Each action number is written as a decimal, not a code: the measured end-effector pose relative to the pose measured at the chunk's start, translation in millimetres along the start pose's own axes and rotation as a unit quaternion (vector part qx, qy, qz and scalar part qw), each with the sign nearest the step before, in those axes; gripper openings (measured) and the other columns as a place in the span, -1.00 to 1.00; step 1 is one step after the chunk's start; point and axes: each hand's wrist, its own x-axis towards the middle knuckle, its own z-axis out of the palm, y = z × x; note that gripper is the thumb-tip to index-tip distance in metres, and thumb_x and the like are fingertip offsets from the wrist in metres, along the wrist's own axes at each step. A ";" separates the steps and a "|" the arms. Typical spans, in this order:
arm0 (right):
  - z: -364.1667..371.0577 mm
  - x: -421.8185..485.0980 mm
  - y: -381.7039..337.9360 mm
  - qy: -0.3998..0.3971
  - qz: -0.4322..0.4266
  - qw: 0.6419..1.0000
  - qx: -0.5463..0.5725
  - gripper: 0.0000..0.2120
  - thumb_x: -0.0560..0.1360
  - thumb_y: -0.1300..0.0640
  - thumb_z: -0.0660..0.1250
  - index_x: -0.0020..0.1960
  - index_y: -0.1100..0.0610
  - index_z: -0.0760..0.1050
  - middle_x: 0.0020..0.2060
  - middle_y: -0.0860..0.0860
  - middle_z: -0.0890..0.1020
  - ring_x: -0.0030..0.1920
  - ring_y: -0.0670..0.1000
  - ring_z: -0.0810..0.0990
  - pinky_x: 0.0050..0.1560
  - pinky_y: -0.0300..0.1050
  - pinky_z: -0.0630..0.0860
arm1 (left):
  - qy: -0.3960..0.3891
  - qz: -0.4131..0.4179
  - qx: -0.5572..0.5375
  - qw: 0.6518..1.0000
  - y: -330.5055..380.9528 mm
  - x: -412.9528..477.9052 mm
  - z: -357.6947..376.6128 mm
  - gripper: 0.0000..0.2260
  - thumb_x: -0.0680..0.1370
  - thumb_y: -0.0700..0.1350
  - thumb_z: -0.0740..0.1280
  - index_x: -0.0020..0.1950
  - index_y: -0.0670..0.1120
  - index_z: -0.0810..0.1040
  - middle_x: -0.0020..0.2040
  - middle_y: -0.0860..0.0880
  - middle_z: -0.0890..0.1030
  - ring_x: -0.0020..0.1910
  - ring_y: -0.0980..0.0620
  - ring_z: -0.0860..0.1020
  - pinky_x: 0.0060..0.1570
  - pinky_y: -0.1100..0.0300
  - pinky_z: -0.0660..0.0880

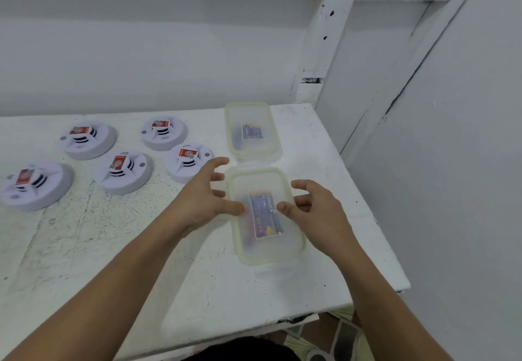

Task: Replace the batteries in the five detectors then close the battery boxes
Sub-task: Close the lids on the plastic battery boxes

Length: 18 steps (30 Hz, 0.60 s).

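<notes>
Several round white detectors (pixel 123 171) lie on the white table (pixel 113 247) at the left, each with a red battery block (pixel 118 162) on top. Two clear boxes with pale green rims sit at the right. The near box (pixel 271 257) has its lid on and blue batteries (pixel 264 221) show through it. My left hand (pixel 204 195) is at its left edge with the thumb on the lid and the fingers spread. My right hand (pixel 315 209) is at its right edge, thumb tip also on the lid. The far box (pixel 248 110) holds more blue batteries (pixel 251 131).
The table's right edge (pixel 375 219) runs close beside the near box, with a white wall and a door frame (pixel 333 50) behind. The table's front edge is just below my forearms, and patterned floor (pixel 339 335) shows under it.
</notes>
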 end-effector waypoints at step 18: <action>-5.4 -26.4 22.0 -0.192 -0.152 0.939 -0.240 0.09 0.28 -0.32 0.42 0.47 -0.28 -0.32 0.42 -0.33 -0.41 0.48 -0.22 -0.30 0.44 -0.13 0.09 | -0.156 -0.013 -0.052 0.986 -5.6 30.8 -9.8 -0.47 0.25 -0.24 0.48 0.17 0.09 0.53 0.19 -0.18 0.55 0.06 -0.09 0.59 0.03 0.12 0.56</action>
